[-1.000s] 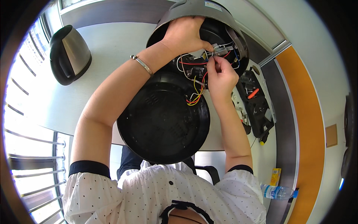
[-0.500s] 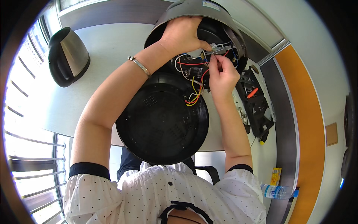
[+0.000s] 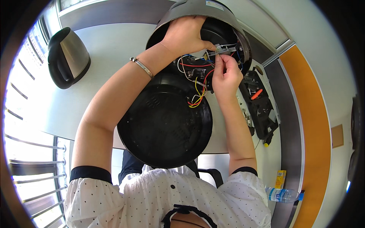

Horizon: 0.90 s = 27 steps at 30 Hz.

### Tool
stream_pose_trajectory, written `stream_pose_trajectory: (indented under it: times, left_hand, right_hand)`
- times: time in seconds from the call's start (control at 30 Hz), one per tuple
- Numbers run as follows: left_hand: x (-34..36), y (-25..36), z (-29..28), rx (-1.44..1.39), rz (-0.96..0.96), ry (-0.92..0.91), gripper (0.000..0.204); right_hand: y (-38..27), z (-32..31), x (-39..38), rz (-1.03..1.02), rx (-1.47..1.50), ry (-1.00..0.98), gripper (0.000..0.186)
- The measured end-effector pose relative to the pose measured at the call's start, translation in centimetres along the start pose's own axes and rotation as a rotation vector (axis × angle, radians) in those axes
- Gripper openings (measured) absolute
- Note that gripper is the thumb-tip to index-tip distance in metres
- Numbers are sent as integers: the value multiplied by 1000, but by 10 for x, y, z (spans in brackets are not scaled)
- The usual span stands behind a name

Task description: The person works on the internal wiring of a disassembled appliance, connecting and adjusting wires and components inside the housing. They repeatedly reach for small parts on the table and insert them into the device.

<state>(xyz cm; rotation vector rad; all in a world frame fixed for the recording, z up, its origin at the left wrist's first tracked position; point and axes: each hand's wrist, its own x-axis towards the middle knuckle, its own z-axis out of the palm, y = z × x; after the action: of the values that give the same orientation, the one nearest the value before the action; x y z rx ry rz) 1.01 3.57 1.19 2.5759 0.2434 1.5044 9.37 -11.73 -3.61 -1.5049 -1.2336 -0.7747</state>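
Note:
A round appliance housing, brownish-grey outside and dark inside, lies tipped with its opening toward me. My left hand reaches into it; its fingers are hidden past the rim, and the outstretched thumb touches a small metal bracket. Just below the bracket, my right hand pinches thumb against index finger on something too small to make out. Red, white and blue wires run around both hands. A round black base rests nearer me, and a bundle of yellow and red wires hangs over its far edge.
An electric kettle stands at the left of the table. To the right lies a black tool case with an orange-handled tool. A water bottle and a yellow box are at the lower right.
My right hand has shifted very slightly to the left, its pinch still by the metal bracket. The left hand and the housing look the same.

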Motion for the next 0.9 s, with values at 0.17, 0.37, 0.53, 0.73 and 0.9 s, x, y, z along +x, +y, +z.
stream_pose_trajectory:
  times: [0.17,0.37,0.53,0.73,0.9]
  left_hand:
    - [1,2,-2,28,8,-13,74]
    - [1,1,0,9,54,41,75]
    - [0,2,1,21,47,41,73]
    - [2,5,2,17,59,74,73]
    - [3,5,4,29,60,84,72]
  right_hand:
    - [1,3,1,113,164,20,10]
    - [5,-2,2,323,326,-65,12]
    - [2,0,3,217,276,-10,13]
    - [7,-2,1,226,265,-7,11]
    - [14,1,2,20,95,56,11]
